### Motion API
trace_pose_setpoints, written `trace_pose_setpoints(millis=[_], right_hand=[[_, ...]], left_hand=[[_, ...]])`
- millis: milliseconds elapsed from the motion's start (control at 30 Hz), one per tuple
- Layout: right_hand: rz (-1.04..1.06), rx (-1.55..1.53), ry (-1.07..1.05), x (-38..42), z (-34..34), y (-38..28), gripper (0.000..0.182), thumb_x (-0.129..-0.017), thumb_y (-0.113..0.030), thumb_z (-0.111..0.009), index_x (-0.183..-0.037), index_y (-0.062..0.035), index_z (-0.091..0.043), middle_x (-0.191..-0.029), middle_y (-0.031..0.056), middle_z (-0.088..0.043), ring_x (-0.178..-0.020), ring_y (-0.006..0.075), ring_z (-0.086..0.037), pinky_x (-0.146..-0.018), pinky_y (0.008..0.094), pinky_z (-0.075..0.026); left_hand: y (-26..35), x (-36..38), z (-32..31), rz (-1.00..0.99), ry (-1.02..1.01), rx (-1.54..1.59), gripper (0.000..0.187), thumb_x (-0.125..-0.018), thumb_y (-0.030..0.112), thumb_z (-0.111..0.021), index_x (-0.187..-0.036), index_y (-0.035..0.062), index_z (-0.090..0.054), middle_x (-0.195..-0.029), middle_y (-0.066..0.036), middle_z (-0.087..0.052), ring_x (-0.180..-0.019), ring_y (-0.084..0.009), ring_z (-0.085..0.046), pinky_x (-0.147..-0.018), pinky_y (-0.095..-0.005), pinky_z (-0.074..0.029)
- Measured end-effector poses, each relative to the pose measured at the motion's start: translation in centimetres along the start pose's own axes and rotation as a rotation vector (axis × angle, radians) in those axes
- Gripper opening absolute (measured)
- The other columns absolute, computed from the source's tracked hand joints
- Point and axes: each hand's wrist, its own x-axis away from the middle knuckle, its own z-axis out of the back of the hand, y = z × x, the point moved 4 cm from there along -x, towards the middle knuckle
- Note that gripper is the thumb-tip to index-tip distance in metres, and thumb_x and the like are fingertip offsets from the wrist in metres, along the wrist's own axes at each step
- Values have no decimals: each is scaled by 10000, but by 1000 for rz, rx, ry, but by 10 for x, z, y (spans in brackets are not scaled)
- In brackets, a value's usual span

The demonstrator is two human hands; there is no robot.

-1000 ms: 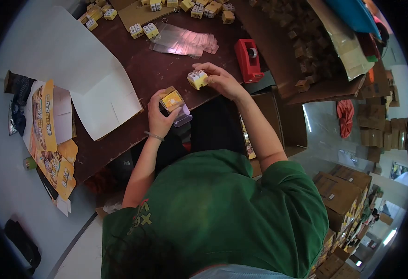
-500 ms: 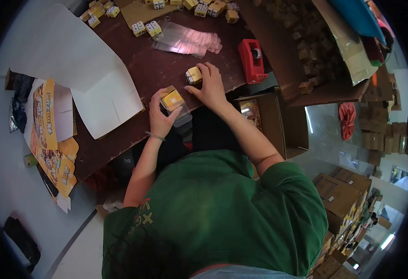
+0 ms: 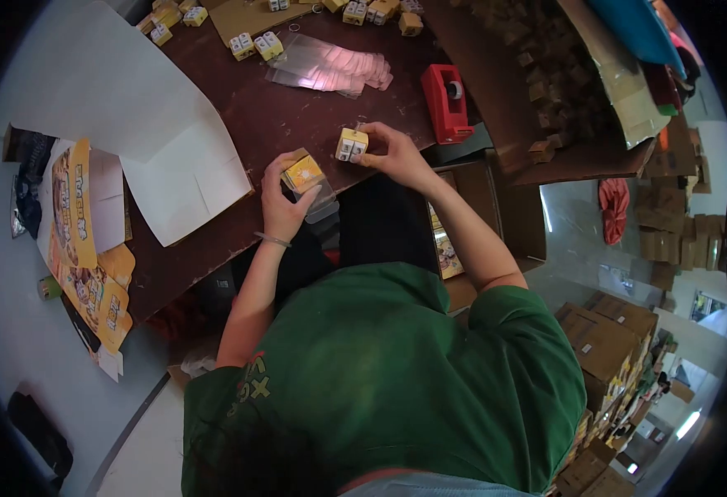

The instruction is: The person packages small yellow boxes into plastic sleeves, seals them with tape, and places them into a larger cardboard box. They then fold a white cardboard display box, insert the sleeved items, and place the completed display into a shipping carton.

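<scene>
My left hand point(image 3: 283, 201) is wrapped round a clear plastic box point(image 3: 324, 201) near the table's front edge. A yellow printed piece point(image 3: 303, 175) shows inside that box, and the clear lid flap sticks out toward my body. To the right, my right hand point(image 3: 399, 157) pinches a small yellow cube point(image 3: 352, 146) between thumb and fingers. Its white face with small dark pictures is turned toward me. Beyond both hands lies a fanned stack of clear plastic bags point(image 3: 326, 66) on the dark red table point(image 3: 223, 87).
Several yellow-and-white cubes point(image 3: 268, 45) lie at the back. A red tape dispenser point(image 3: 446, 103) stands right of the bags. An open white box point(image 3: 185, 186) is at left. At right, a large carton point(image 3: 575, 170) holds many small cubes; another open carton point(image 3: 517, 219) sits below it.
My right hand has turned the yellow cube so its white pictured face now shows, and drawn it slightly right and nearer. My left hand keeps the plastic box nearly in place.
</scene>
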Motion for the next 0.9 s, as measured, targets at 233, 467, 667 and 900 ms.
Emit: trace_pose_setpoints(millis=[233,467,667,900], right_hand=[[393,492,352,9,-11,-16,524,-786,-137,-771,-1245,-34,-540,-1243,185,-565,-1163,366,-555,-966,407,-478],[279,319,98,-27,-7,-24,470,-828,-182,-750,-1238,-9,-602,-1101,156,-649,-1030,264,-648,-889,334,-517],[261,-17,-322,-21,-42,-101,419,-840,-202,-744,-1217,-46,-648,-1111,119,-684,-1019,194,-642,-924,341,-489],[462,367,-90,-2,-49,-78,363,-868,-211,-690,-1189,-44,-656,-1171,136,-625,-1155,302,-508,-991,396,-408]], left_hand=[[0,-2,-6,-58,-32,-263,624,-706,196,-788,-1254,54,-525,-1312,-103,-548,-1284,-304,-468,-1083,-408,-319],[4,-2,-6,47,-44,67,674,-719,226,-805,-1294,47,-502,-1342,-124,-527,-1299,-294,-452,-1080,-421,-346],[-8,-8,-9,157,-195,220,548,-794,175,-773,-1253,39,-505,-1136,-131,-649,-1074,-242,-631,-941,-360,-478],[-7,-10,-4,81,-174,133,558,-777,131,-768,-1265,49,-511,-1165,-132,-639,-1108,-260,-627,-953,-357,-478]])
